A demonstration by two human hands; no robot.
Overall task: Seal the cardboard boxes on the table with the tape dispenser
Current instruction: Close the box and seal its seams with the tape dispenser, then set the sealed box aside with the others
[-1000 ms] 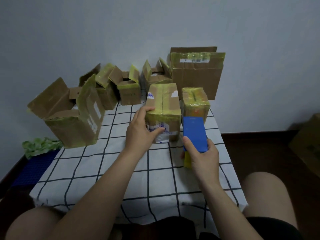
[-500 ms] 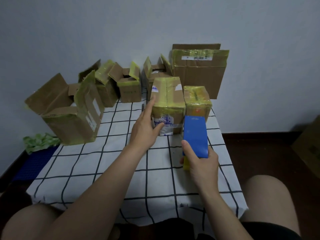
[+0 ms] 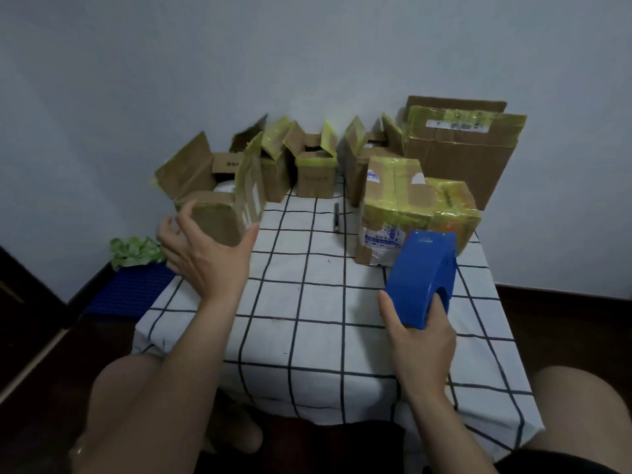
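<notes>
Left hand [image 3: 208, 258] is wide open, fingers fanned, nothing in it. It hovers right in front of the open brown cardboard box with yellow-taped flaps [image 3: 212, 217], at ten o'clock on the table with the white, black-checked cloth [image 3: 307, 302]. Whether the thumb touches a flap, I can't tell.

Right hand [image 3: 422, 340] is wrapped round the rear of the blue plastic tape dispenser [image 3: 424, 271], at four o'clock, nose pointing up-table. Just beyond it, at two o'clock, sit two closed boxes banded in yellow tape [image 3: 393, 200]. More open small brown boxes [image 3: 313, 176] line the wall around twelve, and a tall brown carton [image 3: 458, 159] stands at one.

That open box looks light and thin-walled, so it will probably skate on the cloth and cave in if squeezed. Best bet: steady it with a flat palm on a side wall, fold the springy flaps down and press beside the seam. The glossy old tape looks slippery, so bare cardboard is the better hold. The dispenser is rigid, and the rear grip suits it.
</notes>
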